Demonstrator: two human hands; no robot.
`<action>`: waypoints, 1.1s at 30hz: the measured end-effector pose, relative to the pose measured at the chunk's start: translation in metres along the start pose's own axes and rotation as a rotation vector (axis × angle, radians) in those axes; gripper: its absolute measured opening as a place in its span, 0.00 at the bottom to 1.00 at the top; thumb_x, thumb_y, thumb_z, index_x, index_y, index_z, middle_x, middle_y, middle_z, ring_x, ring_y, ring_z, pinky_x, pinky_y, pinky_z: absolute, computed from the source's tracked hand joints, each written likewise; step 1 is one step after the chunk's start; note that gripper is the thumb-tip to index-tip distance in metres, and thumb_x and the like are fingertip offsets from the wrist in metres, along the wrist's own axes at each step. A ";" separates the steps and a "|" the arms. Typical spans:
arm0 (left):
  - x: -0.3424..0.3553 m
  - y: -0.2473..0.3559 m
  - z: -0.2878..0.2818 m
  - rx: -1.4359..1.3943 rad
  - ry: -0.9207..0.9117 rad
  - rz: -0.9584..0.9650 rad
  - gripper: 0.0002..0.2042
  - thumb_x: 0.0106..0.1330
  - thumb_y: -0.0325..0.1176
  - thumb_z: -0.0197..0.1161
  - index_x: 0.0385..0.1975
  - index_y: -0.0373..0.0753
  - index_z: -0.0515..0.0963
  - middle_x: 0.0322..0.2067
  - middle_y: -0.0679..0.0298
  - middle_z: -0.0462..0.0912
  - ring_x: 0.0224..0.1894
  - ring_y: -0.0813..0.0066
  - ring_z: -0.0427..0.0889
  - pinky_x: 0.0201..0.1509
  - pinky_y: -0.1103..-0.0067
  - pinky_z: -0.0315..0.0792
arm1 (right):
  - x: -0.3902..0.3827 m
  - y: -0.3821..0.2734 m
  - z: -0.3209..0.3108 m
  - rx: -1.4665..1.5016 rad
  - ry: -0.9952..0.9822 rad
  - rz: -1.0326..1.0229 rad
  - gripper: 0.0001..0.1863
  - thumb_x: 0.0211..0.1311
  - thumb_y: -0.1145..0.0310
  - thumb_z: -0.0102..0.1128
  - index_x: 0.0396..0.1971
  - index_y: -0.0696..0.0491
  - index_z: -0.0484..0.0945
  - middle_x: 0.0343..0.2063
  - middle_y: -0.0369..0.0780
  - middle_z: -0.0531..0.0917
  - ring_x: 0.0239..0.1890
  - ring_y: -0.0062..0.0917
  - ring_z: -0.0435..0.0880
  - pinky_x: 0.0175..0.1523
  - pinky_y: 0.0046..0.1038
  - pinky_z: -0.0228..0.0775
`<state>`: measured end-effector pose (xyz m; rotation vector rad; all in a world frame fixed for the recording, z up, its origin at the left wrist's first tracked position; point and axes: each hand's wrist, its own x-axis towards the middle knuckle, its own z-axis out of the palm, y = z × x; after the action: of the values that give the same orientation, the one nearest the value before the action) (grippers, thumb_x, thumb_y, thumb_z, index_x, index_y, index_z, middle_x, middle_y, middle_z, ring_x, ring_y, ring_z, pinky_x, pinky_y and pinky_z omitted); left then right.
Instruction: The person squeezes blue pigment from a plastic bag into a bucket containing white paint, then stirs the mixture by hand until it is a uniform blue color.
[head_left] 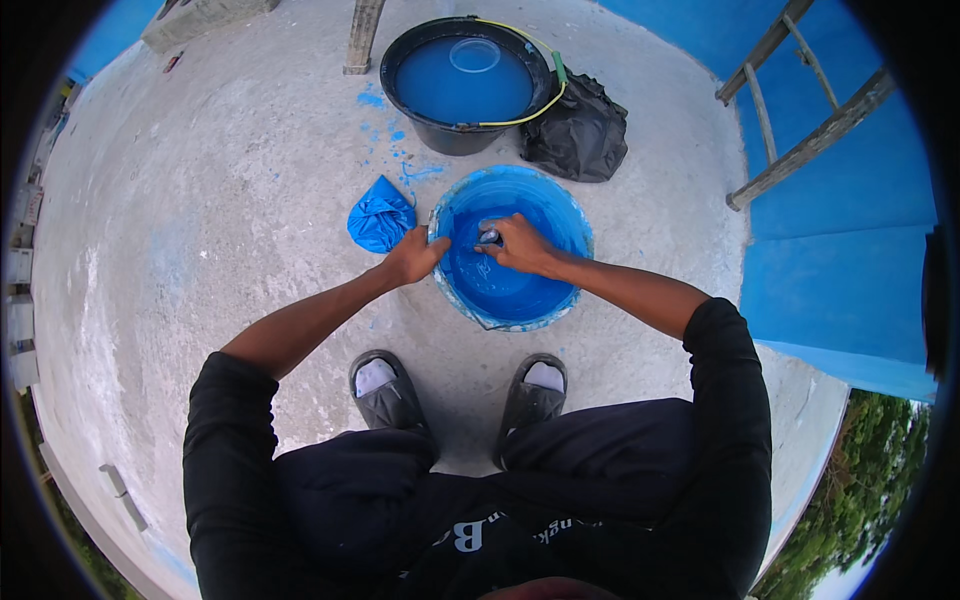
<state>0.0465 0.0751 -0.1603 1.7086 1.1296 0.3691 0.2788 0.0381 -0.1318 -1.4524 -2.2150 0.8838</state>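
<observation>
Left hand on the rim, right hand inside the bucket

The blue bucket (574, 222) stands at twelve o'clock from your feet, with blue paint (505, 287) inside. Your left hand (417, 255) pinches its rim at nine o'clock, thumb inside. Your right hand (523, 244), reaching in from three o'clock, pinches a small shiny object (489, 237) above the paint; you cannot tell its kind. Around the bucket, a crumpled blue bag (381, 217) lies at ten, a black tub (455, 139) of bluish liquid stands at eleven, and a black bag (585, 135) lies at one.

The left hand (416, 256) grips the rim of a blue bucket (570, 212) while the right hand (524, 245) holds a small greyish object (488, 237) inside.
</observation>
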 end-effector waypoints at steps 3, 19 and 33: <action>0.006 -0.011 -0.001 0.033 -0.066 -0.053 0.26 0.61 0.48 0.52 0.30 0.22 0.77 0.26 0.41 0.81 0.34 0.50 0.82 0.43 0.60 0.72 | 0.003 0.010 -0.012 -0.136 -0.034 0.033 0.15 0.55 0.73 0.63 0.44 0.60 0.80 0.32 0.53 0.84 0.34 0.46 0.84 0.41 0.41 0.77; 0.008 -0.008 -0.002 0.072 -0.111 -0.134 0.25 0.62 0.47 0.53 0.37 0.24 0.77 0.34 0.42 0.81 0.40 0.55 0.81 0.46 0.63 0.70 | 0.011 -0.005 -0.014 0.149 -0.091 0.222 0.12 0.56 0.70 0.67 0.37 0.61 0.80 0.32 0.54 0.83 0.35 0.46 0.83 0.41 0.43 0.73; 0.006 -0.016 -0.004 0.044 -0.108 -0.069 0.30 0.61 0.50 0.53 0.37 0.18 0.75 0.33 0.38 0.81 0.40 0.48 0.82 0.48 0.61 0.72 | 0.001 -0.025 0.000 -0.208 -0.467 0.160 0.14 0.50 0.69 0.69 0.36 0.59 0.81 0.35 0.53 0.83 0.43 0.44 0.83 0.45 0.41 0.76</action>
<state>0.0389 0.0829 -0.1743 1.7019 1.1218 0.2082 0.2611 0.0322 -0.1152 -1.6736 -2.6181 1.1740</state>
